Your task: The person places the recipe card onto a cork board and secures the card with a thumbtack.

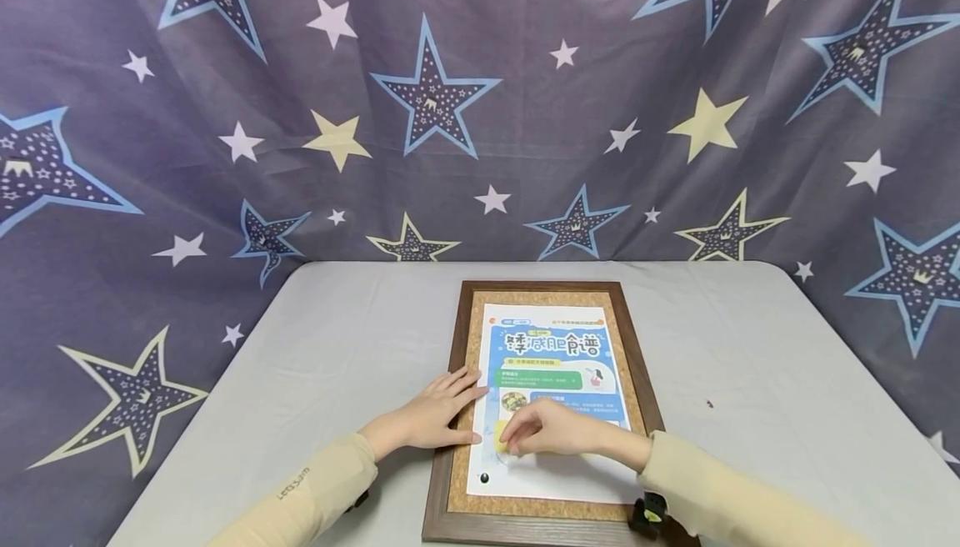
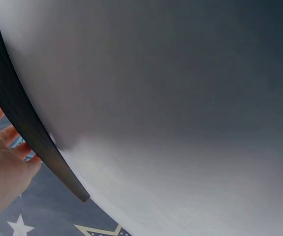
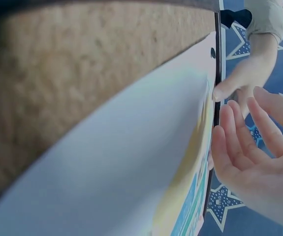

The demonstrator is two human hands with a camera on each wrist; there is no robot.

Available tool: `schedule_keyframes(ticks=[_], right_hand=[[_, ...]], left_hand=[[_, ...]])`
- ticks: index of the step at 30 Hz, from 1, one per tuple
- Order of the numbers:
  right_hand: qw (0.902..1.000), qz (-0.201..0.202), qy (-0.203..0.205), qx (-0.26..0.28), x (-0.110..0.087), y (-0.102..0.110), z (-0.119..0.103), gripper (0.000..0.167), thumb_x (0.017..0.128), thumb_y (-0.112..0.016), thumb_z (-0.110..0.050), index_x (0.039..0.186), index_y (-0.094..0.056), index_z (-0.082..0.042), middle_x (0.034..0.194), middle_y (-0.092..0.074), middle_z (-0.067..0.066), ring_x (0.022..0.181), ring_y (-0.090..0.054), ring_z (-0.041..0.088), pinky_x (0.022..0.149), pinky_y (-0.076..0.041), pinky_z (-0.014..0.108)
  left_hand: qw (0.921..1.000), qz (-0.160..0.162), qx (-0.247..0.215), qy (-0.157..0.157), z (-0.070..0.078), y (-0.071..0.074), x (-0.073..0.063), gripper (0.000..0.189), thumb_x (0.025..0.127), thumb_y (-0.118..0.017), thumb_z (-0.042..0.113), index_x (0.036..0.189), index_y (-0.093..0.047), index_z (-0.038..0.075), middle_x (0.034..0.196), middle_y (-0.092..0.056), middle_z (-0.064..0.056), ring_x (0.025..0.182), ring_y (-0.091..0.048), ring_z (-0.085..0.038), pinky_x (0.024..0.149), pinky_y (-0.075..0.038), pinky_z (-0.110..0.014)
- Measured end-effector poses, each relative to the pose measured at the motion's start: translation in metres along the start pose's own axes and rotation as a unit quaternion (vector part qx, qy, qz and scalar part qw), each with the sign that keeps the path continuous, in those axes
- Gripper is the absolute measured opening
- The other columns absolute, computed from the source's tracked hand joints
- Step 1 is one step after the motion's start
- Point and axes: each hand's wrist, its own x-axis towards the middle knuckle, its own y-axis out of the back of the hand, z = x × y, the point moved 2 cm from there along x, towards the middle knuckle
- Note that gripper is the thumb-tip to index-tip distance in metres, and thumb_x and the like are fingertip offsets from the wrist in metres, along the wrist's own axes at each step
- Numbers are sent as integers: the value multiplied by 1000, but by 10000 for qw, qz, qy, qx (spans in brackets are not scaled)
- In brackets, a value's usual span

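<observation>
A printed poster (image 1: 551, 476) with colourful headings and pictures lies on a wood-framed cork board (image 1: 547, 507). Orange spots mark its two top corners, and a dark round pushpin (image 1: 483, 478) sits near its lower left corner. My left hand (image 1: 431, 414) rests across the left side of the frame, fingers spread onto the poster's edge. Over the lower middle of the poster is my right hand (image 1: 551, 429), its fingers loosely curled. In the right wrist view nothing shows between the thumb and fingers of the right hand (image 3: 264, 147). The left wrist view catches only part of the left hand (image 2: 6, 167) beyond the dark frame edge (image 2: 33, 123).
The board lies on a table with a pale grey cloth (image 1: 360, 338). A tiny dark red object (image 1: 709, 403) lies on the cloth right of the board. Behind the table hangs a star-patterned curtain (image 1: 465, 188). A black wrist device (image 1: 647, 515) is by the board's lower right corner.
</observation>
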Motion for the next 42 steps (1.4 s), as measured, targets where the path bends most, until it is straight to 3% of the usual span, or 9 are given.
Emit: schedule_keyframes(ticks=[7, 17, 24, 28, 36, 42], right_hand=[[9992, 257, 72, -287, -7, 7, 1, 16, 81, -60, -4, 95, -64, 4, 90, -65, 14, 78, -61, 11, 73, -48, 20], [9955, 646, 25, -693, -22, 21, -1, 18, 83, -59, -6, 97, -64, 3, 86, -65, 13, 75, -62, 17, 68, -49, 21], [9847, 981, -124, -1433, -36, 37, -2, 20, 84, -59, -14, 100, -65, -4, 98, -64, 7, 86, -58, 14, 75, -47, 26], [9813, 1145, -209, -1535, -44, 46, 0, 21, 85, -59, -15, 101, -64, -3, 99, -63, 8, 84, -57, 12, 75, -47, 28], [9672, 1544, -403, -1979, -61, 61, 4, 20, 84, -60, -15, 100, -64, -4, 96, -62, 6, 82, -56, 11, 74, -48, 32], [9624, 1729, -344, -2067, -73, 71, 11, 19, 84, -60, -13, 99, -64, -2, 96, -62, 10, 80, -57, 14, 67, -49, 26]], left_hand=[[10000, -3, 69, 15, 2, 1, 0, 71, 83, -47, 55, 138, -31, 13, 146, -19, -11, 134, -10, -30, 105, -14, -47], [10000, -28, 81, 18, 1, 1, 0, 71, 84, -46, 55, 139, -30, 13, 146, -19, -11, 134, -11, -29, 106, -14, -46], [9997, 135, -121, -175, 2, 3, -2, 73, 84, -44, 56, 137, -32, 8, 144, -21, -15, 133, -11, -33, 105, -13, -49], [9993, 233, -165, -244, 3, 3, -3, 74, 84, -42, 58, 137, -33, 7, 143, -22, -17, 132, -12, -34, 105, -13, -49], [10000, -37, -9, 21, 2, 2, -1, 71, 84, -48, 53, 139, -30, 12, 146, -18, -11, 134, -10, -30, 106, -13, -47], [10000, -44, -15, 26, 2, 3, -2, 71, 84, -48, 53, 139, -30, 12, 146, -18, -11, 134, -10, -30, 106, -13, -47]])
